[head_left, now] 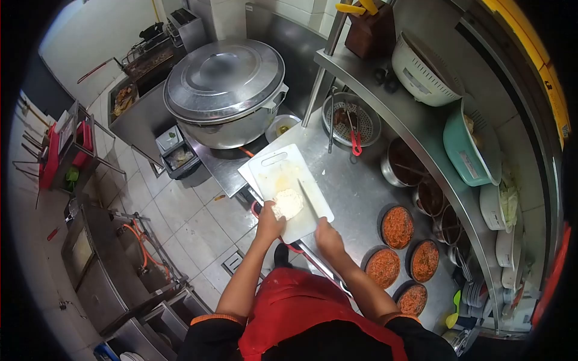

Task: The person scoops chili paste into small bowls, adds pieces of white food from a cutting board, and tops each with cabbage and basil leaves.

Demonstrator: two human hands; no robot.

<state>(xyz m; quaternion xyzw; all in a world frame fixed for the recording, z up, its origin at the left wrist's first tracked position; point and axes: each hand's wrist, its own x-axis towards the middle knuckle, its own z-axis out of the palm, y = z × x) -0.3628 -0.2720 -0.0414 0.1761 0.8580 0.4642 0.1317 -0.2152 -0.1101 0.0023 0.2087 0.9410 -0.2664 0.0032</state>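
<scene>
A white cutting board (279, 158) with a handle slot lies on the steel counter near its left edge. On its lower left part sits a mound of white, crumbly food (289, 203) whose kind I cannot make out. My left hand (270, 223) presses its closed fingers against the near left side of the mound. In my right hand (329, 236) is the handle of a knife (309, 195). Its blade lies along the board, pointing away from me, to the right of the mound and apart from it.
Several round pans of orange-red food (397, 227) stand on the counter (346, 192) at right. A large lidded pot (223, 84) stands beyond the board. A strainer (359, 129) with red-handled tongs (356, 144) is at the back. An overhead shelf holds a teal basin (460, 144).
</scene>
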